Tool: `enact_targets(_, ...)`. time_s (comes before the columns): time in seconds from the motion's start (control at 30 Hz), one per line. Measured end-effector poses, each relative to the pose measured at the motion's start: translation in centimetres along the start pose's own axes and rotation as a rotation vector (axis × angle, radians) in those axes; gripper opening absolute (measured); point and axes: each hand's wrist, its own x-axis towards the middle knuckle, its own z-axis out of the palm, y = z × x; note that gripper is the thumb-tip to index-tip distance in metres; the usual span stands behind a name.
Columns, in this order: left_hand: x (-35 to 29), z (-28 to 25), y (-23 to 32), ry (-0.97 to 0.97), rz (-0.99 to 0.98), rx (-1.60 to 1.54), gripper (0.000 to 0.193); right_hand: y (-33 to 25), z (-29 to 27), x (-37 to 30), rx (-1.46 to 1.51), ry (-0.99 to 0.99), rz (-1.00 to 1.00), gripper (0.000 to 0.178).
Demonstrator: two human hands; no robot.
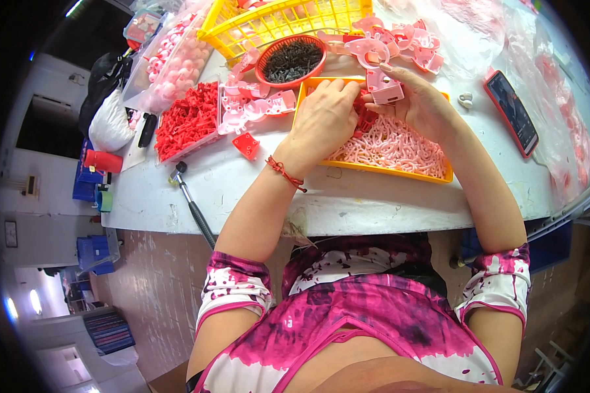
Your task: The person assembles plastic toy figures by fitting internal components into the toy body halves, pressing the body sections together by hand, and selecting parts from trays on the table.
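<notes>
My right hand [421,98] grips a pink plastic housing [385,90] between thumb and fingers, above a shallow yellow tray [387,168]. Close beside it my left hand [330,112] reaches into the tray's left part, its fingers curled downward and pressed together. What those fingertips hold, if anything, is hidden. Small red plastic parts [366,124] lie right by them. Thin pale pink stick-like pieces [390,145] fill the tray's near part.
A red basket [322,65] of black pieces stands behind the tray. Leftward are a box of red parts [187,121], pink moulded pieces [255,108] and a red piece [246,145]. A black-handled tool [193,203] lies at the front edge. A phone [512,111] lies right. A yellow basket [282,26] stands behind.
</notes>
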Motion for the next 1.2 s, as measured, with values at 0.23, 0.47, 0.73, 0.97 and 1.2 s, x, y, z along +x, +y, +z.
enact_targets(0.23,0.05,-0.01,-0.01,-0.005,0.007,-0.002,0.027,0.05,-0.09,0.02,0.003,-0.002,-0.007,0.03)
enact_targets(0.47,0.06,0.06,0.0,0.01,0.008,-0.001,0.026,0.01,0.03,-0.02,-0.017,-0.004,-0.008,0.03)
enact_targets(0.73,-0.01,0.12,0.02,0.032,0.015,-0.018,0.025,0.23,-0.05,0.17,-0.018,0.014,-0.009,0.029)
enact_targets(0.97,0.06,0.19,-0.03,0.027,0.01,-0.012,0.024,0.17,-0.03,0.09,-0.016,0.015,-0.012,0.029)
enact_targets(1.2,0.07,0.22,-0.05,0.032,0.014,-0.016,0.02,0.25,-0.17,0.15,0.013,-0.013,-0.016,0.028)
